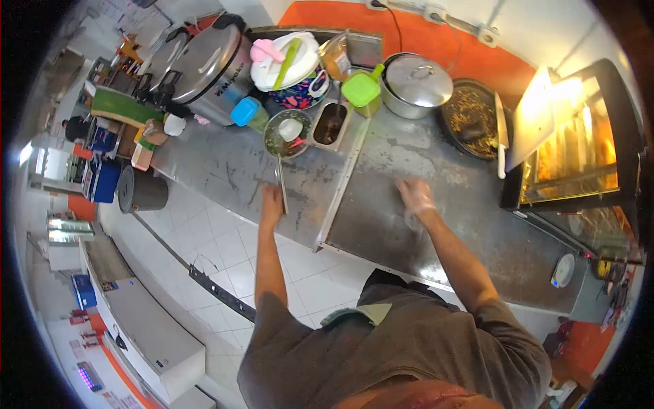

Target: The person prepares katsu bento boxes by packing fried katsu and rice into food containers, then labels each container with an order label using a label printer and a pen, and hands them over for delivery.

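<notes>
My left hand is closed at the long metal handle of a pan near the counter's front edge. Green contents, a white ladle-like bowl and something red show inside the pan. My right hand, in a clear plastic glove, is over the bare metal counter with its fingers apart and nothing in them. Just right of the pan is a rectangular metal container with dark sauce and a utensil in it. A lidded blue container stands on the pan's left.
Along the back are a large steel cooker, a patterned pot, a green-lidded container and a lidded pot. A knife lies across the rim of a dark pan of food. On the right stands a lit glass display case.
</notes>
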### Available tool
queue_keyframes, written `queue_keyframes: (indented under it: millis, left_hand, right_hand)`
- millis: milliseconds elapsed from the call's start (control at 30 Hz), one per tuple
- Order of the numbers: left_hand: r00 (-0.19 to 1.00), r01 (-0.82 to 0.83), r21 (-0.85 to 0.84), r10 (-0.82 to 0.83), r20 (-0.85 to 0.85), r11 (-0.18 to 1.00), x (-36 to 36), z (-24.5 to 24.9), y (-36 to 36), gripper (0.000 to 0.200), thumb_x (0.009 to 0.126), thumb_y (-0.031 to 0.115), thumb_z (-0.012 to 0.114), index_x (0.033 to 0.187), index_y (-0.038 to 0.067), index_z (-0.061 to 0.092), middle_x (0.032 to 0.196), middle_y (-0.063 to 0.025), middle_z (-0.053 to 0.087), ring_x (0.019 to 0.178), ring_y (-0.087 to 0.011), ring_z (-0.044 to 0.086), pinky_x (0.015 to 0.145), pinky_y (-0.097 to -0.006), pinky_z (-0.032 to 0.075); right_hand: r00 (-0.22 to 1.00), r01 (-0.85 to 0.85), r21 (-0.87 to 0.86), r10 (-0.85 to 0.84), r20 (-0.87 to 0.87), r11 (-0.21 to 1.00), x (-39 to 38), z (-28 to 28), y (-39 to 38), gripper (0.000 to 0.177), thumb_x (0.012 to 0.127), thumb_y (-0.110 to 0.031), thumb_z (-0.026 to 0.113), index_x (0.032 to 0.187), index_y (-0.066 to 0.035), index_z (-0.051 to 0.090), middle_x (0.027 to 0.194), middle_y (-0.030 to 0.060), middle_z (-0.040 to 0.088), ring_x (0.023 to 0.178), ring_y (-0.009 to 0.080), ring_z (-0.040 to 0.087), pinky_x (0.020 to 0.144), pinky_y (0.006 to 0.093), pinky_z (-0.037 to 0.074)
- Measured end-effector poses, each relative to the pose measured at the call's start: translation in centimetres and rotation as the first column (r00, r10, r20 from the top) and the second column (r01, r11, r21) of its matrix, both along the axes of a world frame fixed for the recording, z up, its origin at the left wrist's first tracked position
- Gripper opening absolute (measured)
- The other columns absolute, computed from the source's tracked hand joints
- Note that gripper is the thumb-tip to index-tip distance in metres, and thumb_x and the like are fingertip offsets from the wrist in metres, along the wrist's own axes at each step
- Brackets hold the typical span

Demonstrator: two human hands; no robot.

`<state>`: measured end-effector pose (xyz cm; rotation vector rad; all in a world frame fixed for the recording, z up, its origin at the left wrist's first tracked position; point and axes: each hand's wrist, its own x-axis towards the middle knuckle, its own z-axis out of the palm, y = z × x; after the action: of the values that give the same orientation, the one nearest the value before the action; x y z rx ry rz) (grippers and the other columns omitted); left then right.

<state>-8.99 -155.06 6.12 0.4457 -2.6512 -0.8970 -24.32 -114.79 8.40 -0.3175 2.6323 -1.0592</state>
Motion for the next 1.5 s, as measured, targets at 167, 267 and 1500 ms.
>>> queue_keyframes:
  millis: [167,267,1500]
  left_hand:
    - [0.991,-0.133,0.069,0.131,0.037,0.989,12.9,-1.0,5.5,0.013,0.086,0.007,0.050,0.089,-0.005,0.052,0.093,-0.0228,0.051,0.095,-0.0389,0.044,0.081,-0.0442,0.038]
    - [0.949,-0.312,0.135,0.302,0.089,0.940,17.6,-0.4,7.5,0.015,0.088,0.009,0.049,0.092,-0.005,0.054,0.098,-0.0234,0.050,0.099,-0.0387,0.044,0.082,-0.0442,0.038]
    - [0.788,0.382,-0.249,-0.455,-0.415,0.890,-5.4,8.9,58.2,0.029,0.078,0.014,0.066,0.101,0.001,0.054,0.105,-0.0139,0.053,0.100,-0.0305,0.049,0.087,-0.0416,0.038]
  right_hand:
    - [0.906,0.147,-0.283,-0.015,0.422,0.948,-9.9,-1.7,-16.1,0.047,0.081,-0.042,0.054,0.102,-0.001,0.064,0.099,0.0210,0.064,0.096,0.0332,0.061,0.084,0.0407,0.045]
    - [0.827,0.241,-0.267,-0.053,0.560,0.933,-12.1,-4.5,-20.9,0.039,0.078,-0.033,0.061,0.094,0.003,0.063,0.086,0.0142,0.062,0.083,0.0252,0.059,0.074,0.0366,0.045]
    - [0.617,0.786,-0.548,-0.408,0.672,0.287,16.2,-4.1,50.1,0.031,0.069,-0.023,0.071,0.084,0.003,0.062,0.071,0.0125,0.061,0.058,0.0221,0.059,0.052,0.0355,0.051]
